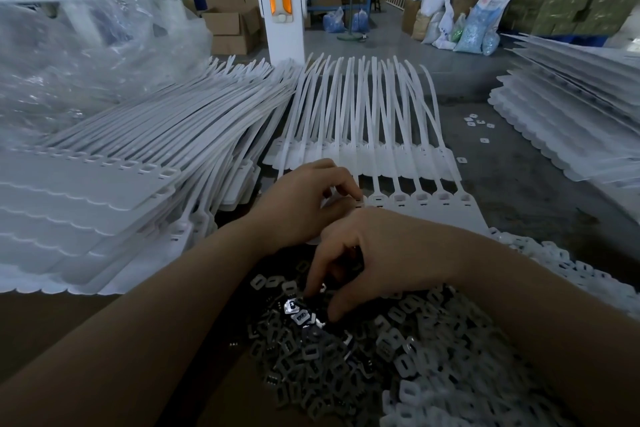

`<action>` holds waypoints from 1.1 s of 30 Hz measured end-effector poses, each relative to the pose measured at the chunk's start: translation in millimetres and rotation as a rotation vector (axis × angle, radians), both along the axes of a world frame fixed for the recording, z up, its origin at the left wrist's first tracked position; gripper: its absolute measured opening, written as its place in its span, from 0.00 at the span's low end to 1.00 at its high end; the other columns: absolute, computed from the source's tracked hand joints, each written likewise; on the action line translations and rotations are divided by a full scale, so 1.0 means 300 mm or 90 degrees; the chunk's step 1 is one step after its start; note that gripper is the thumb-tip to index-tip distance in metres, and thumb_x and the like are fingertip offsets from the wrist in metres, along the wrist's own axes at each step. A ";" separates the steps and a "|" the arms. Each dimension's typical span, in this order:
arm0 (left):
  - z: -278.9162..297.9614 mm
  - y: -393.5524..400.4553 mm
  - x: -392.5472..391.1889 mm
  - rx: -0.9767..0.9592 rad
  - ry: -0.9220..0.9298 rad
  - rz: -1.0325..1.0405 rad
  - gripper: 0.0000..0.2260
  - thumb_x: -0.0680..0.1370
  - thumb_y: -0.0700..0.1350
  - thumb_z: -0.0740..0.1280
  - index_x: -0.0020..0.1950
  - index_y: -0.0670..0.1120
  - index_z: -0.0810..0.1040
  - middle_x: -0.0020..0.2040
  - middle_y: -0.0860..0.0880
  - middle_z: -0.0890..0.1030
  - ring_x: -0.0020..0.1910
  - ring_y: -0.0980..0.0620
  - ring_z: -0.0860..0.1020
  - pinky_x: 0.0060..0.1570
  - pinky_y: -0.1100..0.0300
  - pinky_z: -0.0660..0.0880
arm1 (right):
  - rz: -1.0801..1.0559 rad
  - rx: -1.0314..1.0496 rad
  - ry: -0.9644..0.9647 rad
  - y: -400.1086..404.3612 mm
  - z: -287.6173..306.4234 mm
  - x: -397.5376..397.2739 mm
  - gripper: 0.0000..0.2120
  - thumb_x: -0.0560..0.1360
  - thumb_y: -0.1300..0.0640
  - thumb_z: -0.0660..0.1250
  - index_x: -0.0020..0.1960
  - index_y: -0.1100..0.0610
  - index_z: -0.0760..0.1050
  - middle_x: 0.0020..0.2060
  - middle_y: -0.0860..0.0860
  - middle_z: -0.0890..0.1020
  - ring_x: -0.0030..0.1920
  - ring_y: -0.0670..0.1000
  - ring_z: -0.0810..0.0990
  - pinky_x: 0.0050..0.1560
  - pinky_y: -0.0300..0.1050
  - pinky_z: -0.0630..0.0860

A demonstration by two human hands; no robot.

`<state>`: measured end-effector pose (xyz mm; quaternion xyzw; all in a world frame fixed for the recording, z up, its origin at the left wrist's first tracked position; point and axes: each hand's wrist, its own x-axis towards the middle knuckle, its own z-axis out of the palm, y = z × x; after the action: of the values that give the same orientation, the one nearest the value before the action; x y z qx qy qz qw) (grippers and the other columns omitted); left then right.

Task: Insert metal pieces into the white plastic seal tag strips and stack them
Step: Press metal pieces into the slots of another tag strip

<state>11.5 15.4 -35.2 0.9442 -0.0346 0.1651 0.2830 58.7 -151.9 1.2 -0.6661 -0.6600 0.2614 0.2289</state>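
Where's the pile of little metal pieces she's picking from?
In the head view, the pile of metal pieces lies bottom centre, under the right hand, just near of the white tag strip.

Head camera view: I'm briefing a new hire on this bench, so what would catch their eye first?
Probably the heap of small metal pieces at the bottom centre, where the right hand reaches down with its fingers among them. Just above, the left hand rests on a row of white seal tag strips, with a tall stack of strips at left.

Factory floor, stacked seal tag strips [114, 163], cardboard boxes [230, 28], probably bagged parts [474, 24]
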 end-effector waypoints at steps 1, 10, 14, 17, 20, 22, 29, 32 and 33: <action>0.001 0.000 0.000 -0.001 -0.002 -0.001 0.04 0.78 0.47 0.69 0.51 0.55 0.81 0.49 0.58 0.77 0.47 0.62 0.76 0.47 0.66 0.71 | -0.001 0.002 0.007 0.001 -0.001 -0.001 0.12 0.69 0.52 0.77 0.52 0.49 0.84 0.42 0.45 0.82 0.44 0.45 0.80 0.47 0.41 0.75; 0.014 0.002 -0.009 0.113 -0.033 0.047 0.03 0.77 0.51 0.68 0.49 0.54 0.77 0.45 0.57 0.76 0.44 0.60 0.74 0.44 0.57 0.76 | -0.047 0.018 0.038 -0.001 -0.007 -0.006 0.04 0.74 0.55 0.74 0.49 0.53 0.84 0.40 0.39 0.82 0.42 0.37 0.81 0.45 0.29 0.73; 0.015 0.014 -0.010 0.085 -0.042 0.089 0.04 0.76 0.50 0.71 0.46 0.52 0.77 0.41 0.57 0.76 0.40 0.62 0.72 0.43 0.59 0.72 | -0.072 0.024 0.042 -0.003 -0.009 -0.005 0.03 0.74 0.55 0.73 0.47 0.52 0.84 0.39 0.38 0.82 0.41 0.36 0.81 0.44 0.27 0.73; 0.016 0.011 -0.006 0.105 -0.041 0.113 0.04 0.75 0.52 0.70 0.44 0.54 0.76 0.39 0.58 0.77 0.40 0.64 0.73 0.55 0.55 0.66 | -0.091 0.032 0.078 -0.006 -0.005 -0.002 0.02 0.75 0.56 0.73 0.47 0.53 0.84 0.40 0.40 0.84 0.41 0.37 0.81 0.44 0.28 0.74; 0.020 0.012 -0.004 0.103 -0.035 0.128 0.04 0.75 0.54 0.69 0.44 0.56 0.76 0.39 0.58 0.78 0.40 0.65 0.73 0.59 0.54 0.61 | -0.100 0.024 0.101 -0.013 0.003 0.008 0.02 0.75 0.56 0.72 0.46 0.52 0.84 0.40 0.40 0.84 0.41 0.38 0.82 0.45 0.29 0.75; 0.022 0.013 -0.006 0.092 -0.034 0.130 0.04 0.75 0.54 0.70 0.44 0.56 0.76 0.40 0.58 0.78 0.40 0.66 0.73 0.60 0.53 0.62 | -0.090 0.004 0.095 -0.015 0.002 0.011 0.02 0.74 0.57 0.73 0.47 0.52 0.84 0.42 0.41 0.85 0.42 0.39 0.82 0.46 0.31 0.77; 0.048 0.008 -0.009 -0.011 0.009 0.108 0.04 0.71 0.52 0.68 0.44 0.54 0.79 0.40 0.57 0.80 0.40 0.61 0.76 0.46 0.62 0.72 | -0.164 0.104 0.122 -0.012 -0.006 0.034 0.05 0.73 0.59 0.74 0.46 0.49 0.82 0.40 0.41 0.84 0.39 0.39 0.82 0.43 0.31 0.76; 0.064 0.008 -0.010 -0.080 0.006 0.083 0.06 0.73 0.44 0.70 0.42 0.56 0.78 0.37 0.58 0.79 0.37 0.62 0.77 0.37 0.71 0.70 | -0.281 0.189 0.183 -0.017 -0.012 0.074 0.05 0.73 0.60 0.74 0.46 0.52 0.81 0.40 0.47 0.85 0.42 0.44 0.84 0.46 0.35 0.79; 0.069 0.007 -0.010 -0.119 0.002 0.065 0.08 0.74 0.41 0.71 0.42 0.55 0.78 0.36 0.58 0.79 0.36 0.62 0.77 0.37 0.71 0.70 | -0.316 0.217 0.200 -0.019 -0.014 0.087 0.05 0.72 0.61 0.74 0.46 0.54 0.81 0.40 0.48 0.86 0.43 0.46 0.84 0.47 0.36 0.79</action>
<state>8.4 17.4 -14.5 0.9146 0.0296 0.1804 0.3607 84.7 -157.7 -3.1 -0.7103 -0.4687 0.1832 0.4922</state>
